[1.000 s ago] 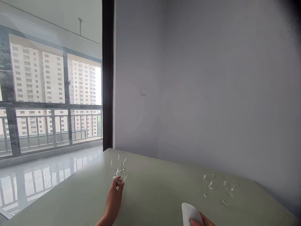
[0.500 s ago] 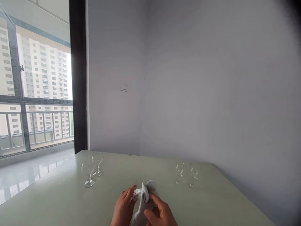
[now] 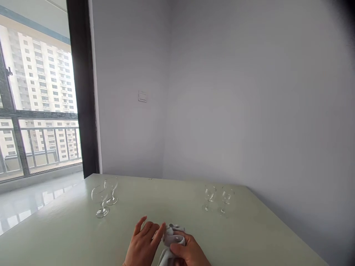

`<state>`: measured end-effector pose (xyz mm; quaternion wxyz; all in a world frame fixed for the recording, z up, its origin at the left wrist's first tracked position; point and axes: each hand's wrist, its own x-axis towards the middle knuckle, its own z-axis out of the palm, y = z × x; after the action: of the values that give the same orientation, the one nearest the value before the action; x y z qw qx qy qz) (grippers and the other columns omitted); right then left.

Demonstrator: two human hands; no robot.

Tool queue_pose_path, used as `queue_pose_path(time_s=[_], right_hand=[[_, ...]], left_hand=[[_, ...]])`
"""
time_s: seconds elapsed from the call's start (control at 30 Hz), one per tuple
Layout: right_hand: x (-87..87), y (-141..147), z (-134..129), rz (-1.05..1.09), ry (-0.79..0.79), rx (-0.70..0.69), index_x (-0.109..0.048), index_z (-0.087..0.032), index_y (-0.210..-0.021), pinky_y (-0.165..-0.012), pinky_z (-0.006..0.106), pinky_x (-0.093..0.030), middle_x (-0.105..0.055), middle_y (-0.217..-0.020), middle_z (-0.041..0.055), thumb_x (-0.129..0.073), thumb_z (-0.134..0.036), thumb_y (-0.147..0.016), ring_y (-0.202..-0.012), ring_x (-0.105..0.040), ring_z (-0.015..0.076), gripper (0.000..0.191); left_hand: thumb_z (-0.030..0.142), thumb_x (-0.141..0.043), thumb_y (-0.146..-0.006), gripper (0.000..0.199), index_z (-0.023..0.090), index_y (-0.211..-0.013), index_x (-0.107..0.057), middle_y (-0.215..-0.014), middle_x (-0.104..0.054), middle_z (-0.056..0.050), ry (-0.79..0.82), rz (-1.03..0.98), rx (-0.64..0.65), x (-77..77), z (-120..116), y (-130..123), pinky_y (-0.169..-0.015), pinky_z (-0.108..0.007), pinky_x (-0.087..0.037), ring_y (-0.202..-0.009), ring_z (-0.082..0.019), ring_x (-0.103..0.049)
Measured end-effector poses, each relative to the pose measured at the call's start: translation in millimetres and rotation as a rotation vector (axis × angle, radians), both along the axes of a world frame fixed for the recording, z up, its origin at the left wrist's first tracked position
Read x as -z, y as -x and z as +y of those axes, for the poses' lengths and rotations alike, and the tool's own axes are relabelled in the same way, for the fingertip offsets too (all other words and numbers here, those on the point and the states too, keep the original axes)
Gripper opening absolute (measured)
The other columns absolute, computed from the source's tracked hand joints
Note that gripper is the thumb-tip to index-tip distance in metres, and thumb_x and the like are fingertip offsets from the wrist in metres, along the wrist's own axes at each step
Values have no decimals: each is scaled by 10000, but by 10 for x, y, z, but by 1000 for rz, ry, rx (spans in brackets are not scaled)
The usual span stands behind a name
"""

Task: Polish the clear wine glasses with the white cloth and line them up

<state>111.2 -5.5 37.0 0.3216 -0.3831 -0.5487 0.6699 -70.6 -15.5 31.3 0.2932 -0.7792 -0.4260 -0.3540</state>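
At the near edge of the pale green table (image 3: 249,236) both hands meet over a white cloth (image 3: 169,242). The right hand (image 3: 191,253) is curled around the bunched cloth, thumb pressed on top; the left hand (image 3: 144,245) lies against it with fingers loosely spread, and whether a glass sits inside the cloth cannot be told. The step in hand looks like wiping or polishing something small in the cloth. Two stemmed glasses (image 3: 104,199) stand upright to the left, close together, and two smaller glasses (image 3: 217,199) stand to the right, all well apart from the hands. Going on would call for a gentle turning grip, since thin glass cracks easily.
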Motion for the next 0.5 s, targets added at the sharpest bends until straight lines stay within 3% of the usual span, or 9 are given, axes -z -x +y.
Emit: queue_pose_path(time_s=[0.03, 0.1, 0.23, 0.3, 0.33, 0.37, 0.4, 0.5], right_hand=[[-15, -21, 3, -30, 6, 24, -627, -161, -1095, -482, 214, -346, -499, -625, -28, -650, -372, -620, -476, -407, 85, 520], [-87, -72, 1, -168, -128, 28, -652, -190, -1050, -543, 209, -350, -513, -698, -23, -664, -255, -592, -562, -422, 92, 463], [-308, -186, -17, -376, -571, -232, -712, -215, -755, -515, 214, -244, -398, -603, -55, -610, -118, -608, -578, -319, 94, 203], [-355, -227, -22, -319, -586, -309, -691, -199, -676, -511, 218, -234, -379, -582, -55, -611, -139, -636, -572, -318, 93, 107], [-346, -237, -20, -276, -527, -295, -682, -189, -666, -510, 214, -240, -390, -580, -55, -628, -153, -631, -565, -330, 90, 74], [-317, -237, -14, -235, -439, -238, -678, -181, -682, -504, 209, -250, -410, -576, -54, -645, -169, -620, -550, -346, 86, 71], [-270, -228, -6, -200, -331, -149, -673, -173, -711, -490, 207, -260, -427, -559, -54, -663, -194, -604, -519, -364, 83, 110], [-100, -170, 25, -39, 30, 122, -641, -163, -859, -424, 197, -272, -464, -514, -58, -703, -351, -579, -413, -393, 78, 343]], left_hand=[[43, -441, -813, 328, 214, -1068, -557, -725, -658, 15, 38, 20, 16, -19, 7, 15, -847, -378, -354, -682, -154, -577], [102, -500, -803, 281, 222, -1048, -568, -676, -643, 21, 224, 44, 59, -53, 22, 40, -696, -314, -385, -621, -151, -551], [245, -667, -688, 323, 245, -1007, -619, -644, -637, 52, 923, -210, 71, -119, 28, 53, -573, -241, -392, -617, -149, -571], [239, -682, -647, 294, 234, -939, -649, -609, -618, 68, 1232, -334, 100, -150, 13, 45, -515, -209, -383, -580, -134, -569], [233, -682, -645, 276, 231, -920, -654, -633, -627, 65, 1270, -350, 120, -162, 4, 38, -522, -206, -394, -599, -135, -576], [229, -677, -656, 275, 233, -930, -652, -700, -650, 49, 1199, -331, 132, -171, -4, 29, -570, -219, -421, -660, -148, -592], [218, -669, -676, 292, 240, -965, -643, -788, -670, 28, 1028, -279, 126, -177, -11, 19, -656, -250, -443, -750, -168, -602], [140, -589, -765, 326, 260, -1068, -594, -893, -677, -4, 310, -64, 121, -183, -16, -14, -897, -363, -374, -912, -196, -573]])
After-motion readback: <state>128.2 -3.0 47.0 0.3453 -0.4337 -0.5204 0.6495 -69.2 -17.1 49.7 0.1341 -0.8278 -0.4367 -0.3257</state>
